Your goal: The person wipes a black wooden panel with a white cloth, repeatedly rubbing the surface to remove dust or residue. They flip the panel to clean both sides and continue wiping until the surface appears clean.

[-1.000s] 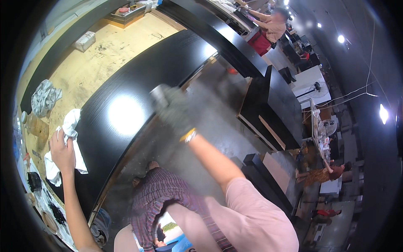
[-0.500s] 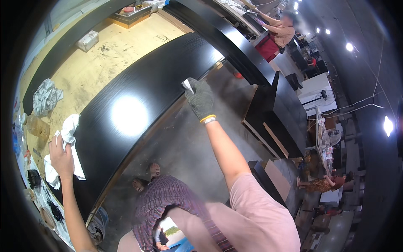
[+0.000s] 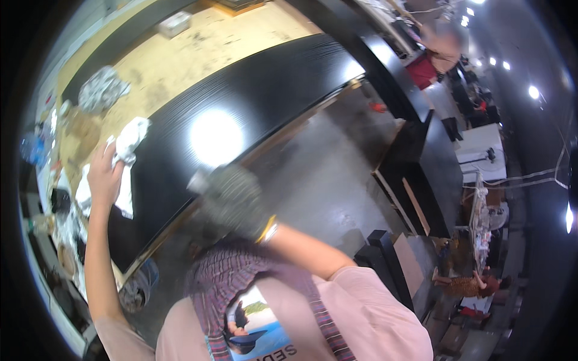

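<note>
A long black panel [image 3: 162,174] with a wood-grain surface lies across the work table, a bright glare on its middle. My bare left hand [image 3: 107,174] is closed on a crumpled white cloth [image 3: 131,141] at the panel's left end. Over the panel's near edge is my right hand [image 3: 232,195], in a dark grey-green knit glove with a yellow cuff. It is smeared by motion. A small whitish piece [image 3: 197,180] sticks out at its fingers; its kind is too blurred to tell.
Beyond the panel, the yellowish stained tabletop [image 3: 211,51] carries a pale block [image 3: 174,24], crumpled plastic [image 3: 102,89] and a cloudy jar [image 3: 83,129]. Black furniture [image 3: 421,174] stands right. One person [image 3: 442,51] is at the far right, another [image 3: 472,284] farther off.
My right hand has swept left and nearer to my body along the panel's near edge, with the whitish piece. My left hand still holds the cloth. The whole view has shifted.
</note>
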`<state>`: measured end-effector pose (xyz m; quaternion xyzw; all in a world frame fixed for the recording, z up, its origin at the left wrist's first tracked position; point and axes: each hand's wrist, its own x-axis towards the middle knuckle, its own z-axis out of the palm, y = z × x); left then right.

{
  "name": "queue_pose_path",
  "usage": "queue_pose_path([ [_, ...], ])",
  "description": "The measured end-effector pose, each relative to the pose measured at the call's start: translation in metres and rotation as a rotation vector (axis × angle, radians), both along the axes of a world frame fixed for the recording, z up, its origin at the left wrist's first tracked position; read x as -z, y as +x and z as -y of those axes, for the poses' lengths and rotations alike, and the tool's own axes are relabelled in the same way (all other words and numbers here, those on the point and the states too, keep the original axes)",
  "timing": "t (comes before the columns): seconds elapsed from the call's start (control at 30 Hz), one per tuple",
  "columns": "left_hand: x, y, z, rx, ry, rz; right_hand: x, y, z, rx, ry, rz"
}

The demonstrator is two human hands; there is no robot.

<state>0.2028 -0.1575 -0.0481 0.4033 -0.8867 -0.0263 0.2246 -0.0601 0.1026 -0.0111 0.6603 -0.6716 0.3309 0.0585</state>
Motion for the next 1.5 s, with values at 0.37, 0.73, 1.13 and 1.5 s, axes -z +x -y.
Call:
queue_pose_path([
  [0.37, -0.01, 0.042, -0.014, 0.015, -0.139, -0.064, 0.017, 0.136, -0.002, 0.188, -0.028, 0.179],
  [0.73, -0.008, 0.047, -0.013, 0.132, -0.171, -0.138, 0.025, 0.328, -0.006, -0.449, 0.374, 0.127],
  [1.13, -0.08, 0.051, -0.116, 0.526, 0.183, -0.432, -0.037, 0.189, -0.021, -0.017, -0.229, 1.563],
  [1.5, 0.006, 0.223, -0.122, -0.137, 0.132, -0.423, -0.057, 0.227, 0.015, -0.074, 0.056, 1.138],
])
